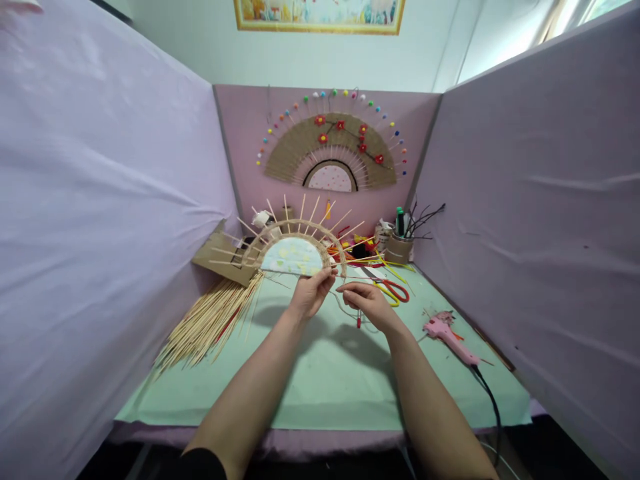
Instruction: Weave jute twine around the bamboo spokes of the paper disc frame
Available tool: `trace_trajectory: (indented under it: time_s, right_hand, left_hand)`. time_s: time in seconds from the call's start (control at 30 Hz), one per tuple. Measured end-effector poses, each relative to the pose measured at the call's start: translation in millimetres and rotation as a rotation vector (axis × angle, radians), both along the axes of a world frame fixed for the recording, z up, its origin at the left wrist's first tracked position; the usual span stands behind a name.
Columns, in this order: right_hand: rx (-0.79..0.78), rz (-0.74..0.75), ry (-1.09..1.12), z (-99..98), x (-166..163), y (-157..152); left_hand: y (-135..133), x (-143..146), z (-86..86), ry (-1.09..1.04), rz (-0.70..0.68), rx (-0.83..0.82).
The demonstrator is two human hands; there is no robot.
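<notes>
My left hand (pixel 316 292) grips the lower right corner of a half-round fan frame (pixel 293 255), held up above the table. This frame has a pale blue-green patterned centre, thin wooden sticks fanning outward and a band of twine (pixel 300 224) woven across them. Just right of that corner is my right hand (pixel 367 301), its thumb and forefinger pinched together. What lies between those fingertips is too small to make out. Below the hands a pale cord (pixel 342 307) loops down, and a small red-tipped item (pixel 359 321) shows under my right hand.
At left lies a heap of thin sticks (pixel 213 323) beside a cardboard box (pixel 220 257). Scissors with red and yellow handles (pixel 395 292) rest behind my right hand. A pink glue gun (pixel 453 339) with a black cable lies right. A finished fan (pixel 333 147) hangs on the back panel.
</notes>
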State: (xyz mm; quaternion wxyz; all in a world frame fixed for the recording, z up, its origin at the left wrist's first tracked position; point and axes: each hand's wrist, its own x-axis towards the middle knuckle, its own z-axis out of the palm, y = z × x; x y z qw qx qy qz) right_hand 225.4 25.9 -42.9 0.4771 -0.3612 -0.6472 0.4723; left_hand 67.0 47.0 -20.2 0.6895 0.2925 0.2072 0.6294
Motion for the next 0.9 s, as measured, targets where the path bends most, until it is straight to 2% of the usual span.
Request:
trace_trajectory:
  time_s: [0.1, 0.2, 0.37, 0.73, 0.8, 0.9]
  right_hand:
    - [-0.032, 0.038, -0.019, -3.2, -4, 2]
    - [-0.062, 0.042, -0.084, -7.4, -10, 2]
    - [-0.074, 0.028, -0.163, -9.0, -15, 1]
    - [0.004, 0.047, -0.307, -6.0, -8, 0]
    - [0.042, 0.014, -0.314, -1.2, -1, 0]
    - [0.106, -0.119, -0.255, 5.5, 14, 1]
  left_hand:
    - [4, -3, -21.3, 0.004, 0.021, -0.018]
    - [6, -12, -31.8, 0.003, -0.006, -0.002]
    - [6, -21, -32.2, -0.040, -0.012, 0.042]
    - [9, -21, -34.7, -0.032, 0.030, 0.009]
    - [10, -21, -35.0, -0.015, 0.049, 0.004]
    - [11, -22, -35.6, 0.017, 0.064, -0.004]
